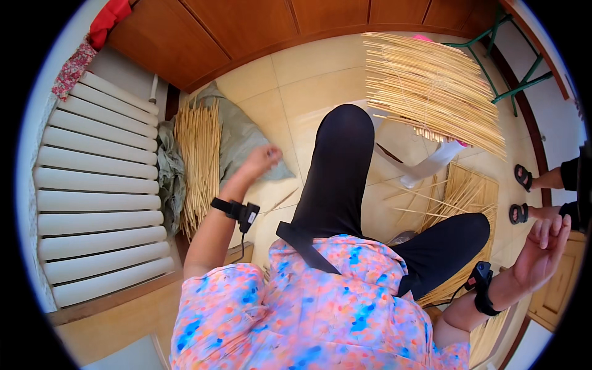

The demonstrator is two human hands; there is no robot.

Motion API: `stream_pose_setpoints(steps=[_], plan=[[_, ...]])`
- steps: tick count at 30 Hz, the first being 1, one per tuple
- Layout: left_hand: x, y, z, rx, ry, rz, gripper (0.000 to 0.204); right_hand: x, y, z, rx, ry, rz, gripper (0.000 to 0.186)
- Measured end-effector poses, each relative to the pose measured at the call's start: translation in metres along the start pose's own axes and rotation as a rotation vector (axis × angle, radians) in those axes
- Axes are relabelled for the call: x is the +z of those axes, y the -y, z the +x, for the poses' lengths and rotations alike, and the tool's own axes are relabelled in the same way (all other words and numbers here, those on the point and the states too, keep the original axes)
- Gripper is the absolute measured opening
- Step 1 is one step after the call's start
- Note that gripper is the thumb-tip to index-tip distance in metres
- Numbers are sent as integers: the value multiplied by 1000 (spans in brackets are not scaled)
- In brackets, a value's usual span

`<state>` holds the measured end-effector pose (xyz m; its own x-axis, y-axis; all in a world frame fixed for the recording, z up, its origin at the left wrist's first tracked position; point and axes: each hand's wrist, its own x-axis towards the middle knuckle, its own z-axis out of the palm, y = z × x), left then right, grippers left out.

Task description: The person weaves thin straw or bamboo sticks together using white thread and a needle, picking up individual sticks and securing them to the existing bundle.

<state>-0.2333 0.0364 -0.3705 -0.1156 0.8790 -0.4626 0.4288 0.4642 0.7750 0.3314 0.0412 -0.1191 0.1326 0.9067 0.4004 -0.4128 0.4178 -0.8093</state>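
Observation:
My left hand (262, 161) is above the floor, beside a bundle of long straw-coloured stalks (198, 166). Motion smears its fingers, and I see nothing in them. The bundle lies on a grey-green cloth (237, 132). My right hand (542, 250) is raised far out to the right, fingers apart and partly bent, with nothing visible in it. Ahead and to the right, a panel of stalks (435, 86), laid side by side with thin thread across them, rests on a white support (425, 166). More loose stalks (456, 194) lie lower, near my right knee.
A white radiator (102, 203) lines the left side, with brown wooden cabinets (246, 28) at the back. Another person's sandalled feet (524, 177) are at the right. A green metal frame (521, 86) stands behind the panel. Bands with small devices (246, 216) circle my wrists.

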Motion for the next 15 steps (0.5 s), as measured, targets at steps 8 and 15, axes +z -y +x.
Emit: stream_pose_setpoints(steps=[8,15], plan=[[94,133,-22,-170,614,275,36,-7,-20,-2,105,-44,-17,23],[113,143,-14,-188,711,359,39,17,-54,6,159,-353,-46,15]])
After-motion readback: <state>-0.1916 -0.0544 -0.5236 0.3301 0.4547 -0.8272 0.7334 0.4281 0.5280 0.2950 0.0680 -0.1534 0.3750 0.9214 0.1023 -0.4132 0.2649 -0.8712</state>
